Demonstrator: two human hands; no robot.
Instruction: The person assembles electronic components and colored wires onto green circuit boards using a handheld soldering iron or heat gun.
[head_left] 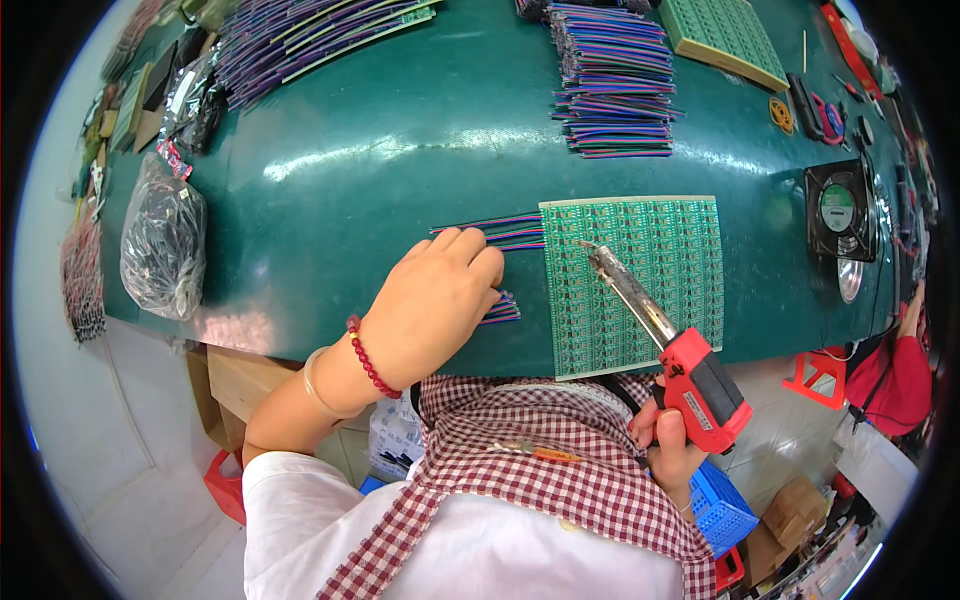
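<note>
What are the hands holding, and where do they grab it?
The right hand holds a red soldering gun by its grip. The left hand presses striped wires flat on the table, not lifting them.

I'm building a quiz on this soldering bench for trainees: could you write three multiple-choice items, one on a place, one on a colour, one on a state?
1. Where does the soldering gun's tip rest?
A. on the fan
B. over the green circuit board panel, near its upper left
C. on the plastic bag

2. What colour is the gun's body?
A. red
B. yellow
C. white

3. What is the left hand doing?
A. hanging free below the bench
B. gripping the fan
C. pressing down on striped wire bundles beside the panel

Answers: 1 B, the metal barrel ends above the panel's upper left part. 2 A, the housing in the right hand is red. 3 C, the fingers lie over the wires at the panel's left edge.
</note>
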